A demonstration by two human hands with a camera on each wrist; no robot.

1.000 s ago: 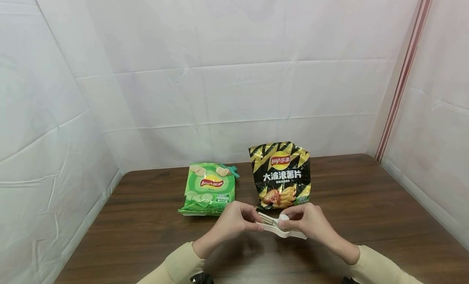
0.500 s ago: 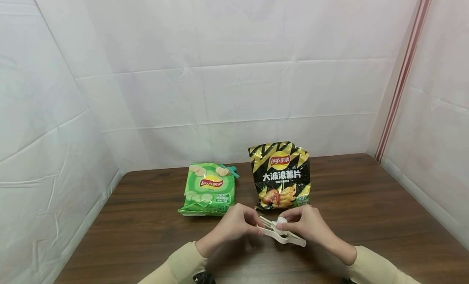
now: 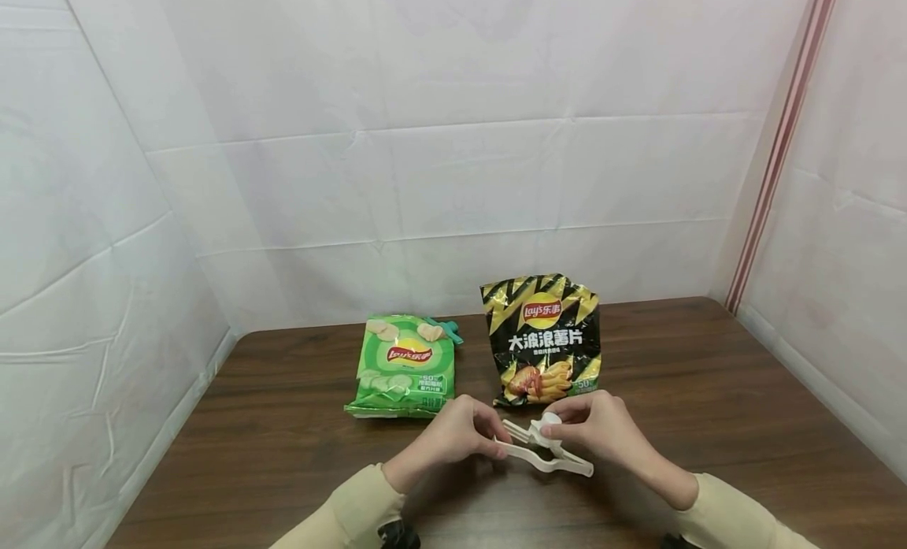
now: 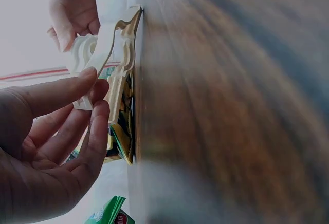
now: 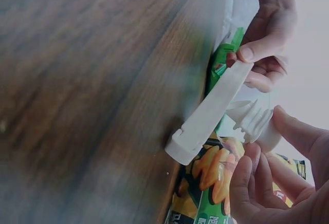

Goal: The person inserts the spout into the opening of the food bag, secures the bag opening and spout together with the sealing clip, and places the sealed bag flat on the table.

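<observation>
Both hands hold a white plastic bag clip (image 3: 546, 464) low over the table, in front of a black and yellow chip bag (image 3: 544, 340). My left hand (image 3: 453, 439) pinches the left end of its long near arm; the left wrist view shows thumb and fingertips on that end. Between the thumb and fingers of my right hand (image 3: 602, 431) is the clip's round white cap (image 3: 550, 421), which has a ridged, threaded-looking part under it in the right wrist view. The two arms of the clip (image 4: 105, 41) stand spread apart, joined toward the right.
To the left, a green chip bag (image 3: 407, 368) lies on the brown wooden table (image 3: 283, 454). Behind its upper right corner is a small teal object (image 3: 450, 330), partly hidden. White sheeting (image 3: 453, 179) closes off the back and sides.
The gap between the clip's arms has grown wider. The right hand dipped slightly with the cap and rose again. The left hand shifted a little toward the near edge; both bags stay put.
</observation>
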